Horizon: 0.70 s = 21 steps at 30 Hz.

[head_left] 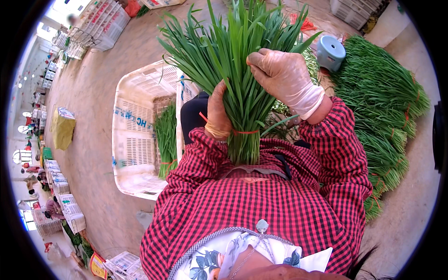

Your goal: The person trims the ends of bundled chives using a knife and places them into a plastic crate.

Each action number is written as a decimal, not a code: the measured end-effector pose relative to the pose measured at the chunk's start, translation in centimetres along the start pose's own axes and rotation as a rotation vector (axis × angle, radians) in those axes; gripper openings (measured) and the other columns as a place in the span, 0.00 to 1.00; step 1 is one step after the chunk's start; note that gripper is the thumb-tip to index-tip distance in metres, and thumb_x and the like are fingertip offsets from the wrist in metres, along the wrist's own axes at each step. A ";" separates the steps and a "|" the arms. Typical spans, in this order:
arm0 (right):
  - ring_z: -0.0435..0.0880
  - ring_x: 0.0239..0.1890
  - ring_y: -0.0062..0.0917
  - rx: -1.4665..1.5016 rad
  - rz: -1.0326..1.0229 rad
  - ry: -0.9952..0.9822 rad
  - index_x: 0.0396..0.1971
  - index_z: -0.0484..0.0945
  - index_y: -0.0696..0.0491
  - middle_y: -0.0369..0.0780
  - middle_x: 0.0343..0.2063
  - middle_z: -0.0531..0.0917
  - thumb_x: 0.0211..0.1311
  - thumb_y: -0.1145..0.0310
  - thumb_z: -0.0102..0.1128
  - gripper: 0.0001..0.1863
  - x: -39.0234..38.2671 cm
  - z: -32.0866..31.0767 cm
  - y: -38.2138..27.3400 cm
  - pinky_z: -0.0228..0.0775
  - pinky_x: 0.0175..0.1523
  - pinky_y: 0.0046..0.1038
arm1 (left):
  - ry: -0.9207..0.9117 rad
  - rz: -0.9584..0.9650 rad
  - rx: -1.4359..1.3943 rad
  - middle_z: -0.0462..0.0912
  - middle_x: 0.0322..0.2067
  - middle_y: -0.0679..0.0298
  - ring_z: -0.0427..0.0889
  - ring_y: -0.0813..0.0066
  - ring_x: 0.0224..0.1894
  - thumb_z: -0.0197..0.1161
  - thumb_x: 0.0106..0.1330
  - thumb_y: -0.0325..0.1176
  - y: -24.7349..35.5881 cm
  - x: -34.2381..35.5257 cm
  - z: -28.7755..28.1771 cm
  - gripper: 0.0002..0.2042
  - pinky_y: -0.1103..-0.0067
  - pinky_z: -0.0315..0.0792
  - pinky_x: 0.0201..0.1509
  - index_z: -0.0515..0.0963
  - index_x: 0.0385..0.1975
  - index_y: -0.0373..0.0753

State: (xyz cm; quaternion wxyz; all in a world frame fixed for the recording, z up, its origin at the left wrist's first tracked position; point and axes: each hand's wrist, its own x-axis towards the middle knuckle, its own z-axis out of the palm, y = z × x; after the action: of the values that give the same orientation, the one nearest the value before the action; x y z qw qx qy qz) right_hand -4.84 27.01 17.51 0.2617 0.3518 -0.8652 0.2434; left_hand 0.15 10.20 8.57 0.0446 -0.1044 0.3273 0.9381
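A bunch of garlic chives (240, 88) stands upright in front of my chest, leaves fanned out at the top and pale stems below. An orange-red band (246, 132) circles its lower part. My left hand (218, 112), in a thin glove, is closed around the bunch's left side just above the band. On the other side my gloved right hand (284, 77) is closed, thumb and fingers pinched at the leaves about mid-height; exactly how much leaf is between them is hidden.
At my left stands a white plastic crate (135, 140) with banded chives (166, 135) inside. A large pile of chive bunches (382, 102) lies on the floor at my right, beside a light-blue stool (331, 52). Stacked crates (105, 23) and a yellow sack (63, 128) stand further left.
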 end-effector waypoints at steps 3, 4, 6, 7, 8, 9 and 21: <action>0.82 0.27 0.35 -0.023 -0.013 0.039 0.29 0.78 0.50 0.39 0.23 0.79 0.56 0.67 0.58 0.04 -0.2 -0.9 0.6 0.75 0.30 0.34 | -0.017 -0.006 0.008 0.83 0.44 0.61 0.83 0.70 0.43 0.54 0.70 0.41 0.0 0.0 -0.4 0.17 0.73 0.78 0.50 0.76 0.51 0.36; 0.83 0.26 0.35 0.003 0.022 0.100 0.29 0.78 0.50 0.39 0.23 0.79 0.55 0.68 0.58 0.04 -0.2 -1.4 1.1 0.76 0.30 0.33 | -0.024 -0.011 0.009 0.83 0.44 0.61 0.83 0.70 0.43 0.53 0.71 0.41 0.0 0.0 -0.6 0.17 0.73 0.78 0.50 0.76 0.51 0.36; 0.84 0.26 0.22 0.232 0.348 0.254 0.34 0.82 0.53 0.41 0.25 0.83 0.56 0.70 0.63 0.06 -0.2 -2.8 2.1 0.76 0.34 0.23 | -0.039 -0.033 -0.018 0.83 0.44 0.61 0.84 0.69 0.42 0.52 0.71 0.41 0.1 0.2 -0.7 0.17 0.73 0.79 0.49 0.76 0.51 0.36; 0.83 0.27 0.20 0.267 0.412 0.274 0.36 0.83 0.52 0.40 0.25 0.84 0.57 0.70 0.63 0.07 -0.3 -3.3 3.1 0.76 0.36 0.23 | -0.047 -0.043 -0.029 0.84 0.43 0.60 0.84 0.69 0.42 0.51 0.71 0.41 0.1 0.3 -0.6 0.17 0.73 0.79 0.49 0.76 0.51 0.36; 0.83 0.28 0.18 0.301 0.475 0.294 0.37 0.83 0.52 0.40 0.26 0.85 0.58 0.69 0.63 0.08 -0.3 -3.5 3.7 0.76 0.37 0.22 | -0.037 -0.054 -0.042 0.84 0.43 0.60 0.84 0.68 0.42 0.51 0.71 0.41 0.2 0.3 -0.6 0.17 0.73 0.79 0.48 0.76 0.51 0.36; 0.84 0.29 0.20 0.329 0.414 0.215 0.39 0.84 0.51 0.39 0.27 0.85 0.58 0.70 0.63 0.09 -0.4 -3.4 3.6 0.76 0.38 0.22 | -0.027 -0.067 -0.054 0.84 0.43 0.60 0.84 0.68 0.41 0.51 0.72 0.41 0.3 0.4 -0.5 0.17 0.73 0.80 0.48 0.76 0.51 0.36; 0.83 0.29 0.36 -0.202 -0.009 -0.119 0.35 0.78 0.49 0.40 0.26 0.78 0.58 0.71 0.57 0.05 -1.9 -0.5 0.9 0.76 0.32 0.36 | -0.018 -0.029 -0.044 0.84 0.43 0.59 0.85 0.67 0.41 0.50 0.72 0.41 0.8 -0.2 0.3 0.17 0.72 0.80 0.47 0.76 0.51 0.36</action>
State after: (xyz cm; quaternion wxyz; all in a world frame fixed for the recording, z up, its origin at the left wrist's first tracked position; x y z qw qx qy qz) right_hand -4.23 28.79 16.51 0.2453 0.3414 -0.8977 0.1324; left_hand 0.15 9.76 9.29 0.0587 -0.1018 0.3046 0.9452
